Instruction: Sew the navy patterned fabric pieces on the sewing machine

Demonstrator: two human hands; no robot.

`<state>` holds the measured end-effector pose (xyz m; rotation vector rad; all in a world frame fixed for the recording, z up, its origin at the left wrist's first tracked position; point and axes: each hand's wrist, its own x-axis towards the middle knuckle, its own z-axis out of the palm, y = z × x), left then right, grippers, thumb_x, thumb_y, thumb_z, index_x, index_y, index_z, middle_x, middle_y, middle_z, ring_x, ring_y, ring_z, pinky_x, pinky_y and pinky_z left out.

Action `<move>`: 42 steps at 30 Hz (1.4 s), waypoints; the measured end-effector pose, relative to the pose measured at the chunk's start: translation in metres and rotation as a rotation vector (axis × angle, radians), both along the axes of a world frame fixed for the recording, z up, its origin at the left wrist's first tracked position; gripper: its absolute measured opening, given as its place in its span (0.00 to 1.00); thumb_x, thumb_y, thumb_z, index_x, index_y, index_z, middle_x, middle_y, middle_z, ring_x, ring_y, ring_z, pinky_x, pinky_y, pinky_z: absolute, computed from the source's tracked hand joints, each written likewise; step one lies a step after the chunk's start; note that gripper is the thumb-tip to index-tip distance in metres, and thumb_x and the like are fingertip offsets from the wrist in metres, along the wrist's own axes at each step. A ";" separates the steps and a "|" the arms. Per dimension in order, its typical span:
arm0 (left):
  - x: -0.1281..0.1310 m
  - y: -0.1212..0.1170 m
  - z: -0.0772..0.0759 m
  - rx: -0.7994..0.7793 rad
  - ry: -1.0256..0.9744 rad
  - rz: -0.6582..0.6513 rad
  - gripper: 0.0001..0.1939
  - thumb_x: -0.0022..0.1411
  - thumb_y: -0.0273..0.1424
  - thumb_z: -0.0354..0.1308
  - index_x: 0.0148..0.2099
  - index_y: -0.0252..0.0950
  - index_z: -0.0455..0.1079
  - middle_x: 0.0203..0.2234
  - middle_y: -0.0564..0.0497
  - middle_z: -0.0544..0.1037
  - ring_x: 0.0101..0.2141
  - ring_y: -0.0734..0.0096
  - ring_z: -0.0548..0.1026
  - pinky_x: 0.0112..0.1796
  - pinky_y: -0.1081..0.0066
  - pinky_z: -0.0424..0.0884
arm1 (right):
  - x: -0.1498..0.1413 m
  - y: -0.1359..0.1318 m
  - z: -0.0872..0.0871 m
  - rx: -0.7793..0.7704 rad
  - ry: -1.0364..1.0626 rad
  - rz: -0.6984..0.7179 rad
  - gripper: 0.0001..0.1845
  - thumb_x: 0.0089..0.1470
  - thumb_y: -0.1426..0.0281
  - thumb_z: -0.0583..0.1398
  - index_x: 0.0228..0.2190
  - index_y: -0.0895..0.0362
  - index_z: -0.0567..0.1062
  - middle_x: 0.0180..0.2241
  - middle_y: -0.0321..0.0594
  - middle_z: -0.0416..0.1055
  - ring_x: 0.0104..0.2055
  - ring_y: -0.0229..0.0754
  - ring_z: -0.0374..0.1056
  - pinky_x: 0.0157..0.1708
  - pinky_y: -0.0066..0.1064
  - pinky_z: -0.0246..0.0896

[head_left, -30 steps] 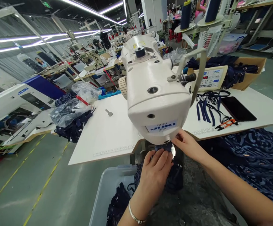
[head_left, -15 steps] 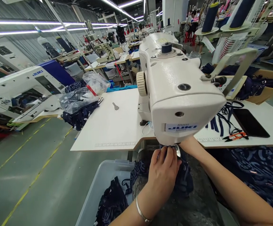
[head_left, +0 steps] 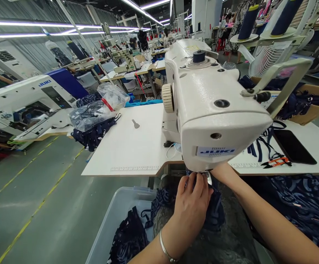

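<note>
A white JUKI sewing machine (head_left: 222, 124) fills the middle of the view, its head tilted in my sight. My left hand (head_left: 191, 201), with a bangle at the wrist, is closed on a navy patterned garment (head_left: 216, 209) just under the machine head. Its fingers are bent and close together, and their tips are partly covered by the garment and the head. My right hand (head_left: 220, 173) reaches behind the machine head; its fingers are out of sight there. The needle is also hidden. A shiny metal part (head_left: 209, 178) shows beside my left fingers.
A plastic bin (head_left: 115, 209) with navy garments stands below left. On the white table (head_left: 137, 146) lie a grey metal piece (head_left: 135, 124), orange thread snips (head_left: 277, 162), a phone (head_left: 295, 146) and navy straps (head_left: 261, 146). More patterned fabric (head_left: 299, 205) hangs at right.
The view has swung, so the machine appears further right. My right hand has gone from beside the needle area to behind the head. My left hand stays on the garment.
</note>
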<state>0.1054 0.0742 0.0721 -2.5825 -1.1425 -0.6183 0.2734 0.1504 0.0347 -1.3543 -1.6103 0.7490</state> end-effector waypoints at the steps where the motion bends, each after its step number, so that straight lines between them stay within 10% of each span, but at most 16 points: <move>1: 0.000 0.000 -0.001 0.005 -0.004 0.000 0.16 0.71 0.30 0.48 0.57 0.29 0.66 0.49 0.45 0.74 0.49 0.61 0.72 0.50 0.59 0.66 | 0.000 -0.001 0.002 0.000 0.000 0.009 0.16 0.57 0.65 0.55 0.44 0.52 0.76 0.46 0.46 0.75 0.49 0.57 0.69 0.47 0.47 0.65; 29: -0.012 -0.001 -0.008 -0.022 -0.075 -0.029 0.17 0.73 0.35 0.45 0.58 0.35 0.66 0.47 0.49 0.76 0.49 0.64 0.71 0.49 0.61 0.62 | -0.003 -0.008 0.010 0.111 0.038 0.036 0.15 0.57 0.69 0.54 0.42 0.54 0.78 0.42 0.45 0.77 0.55 0.54 0.65 0.54 0.47 0.61; 42: -0.004 0.001 -0.004 -0.026 -0.062 0.007 0.18 0.73 0.36 0.44 0.59 0.35 0.65 0.50 0.48 0.75 0.50 0.64 0.70 0.49 0.60 0.61 | -0.004 0.001 0.001 0.105 -0.032 -0.097 0.12 0.52 0.69 0.56 0.35 0.56 0.78 0.40 0.48 0.77 0.43 0.53 0.72 0.40 0.42 0.70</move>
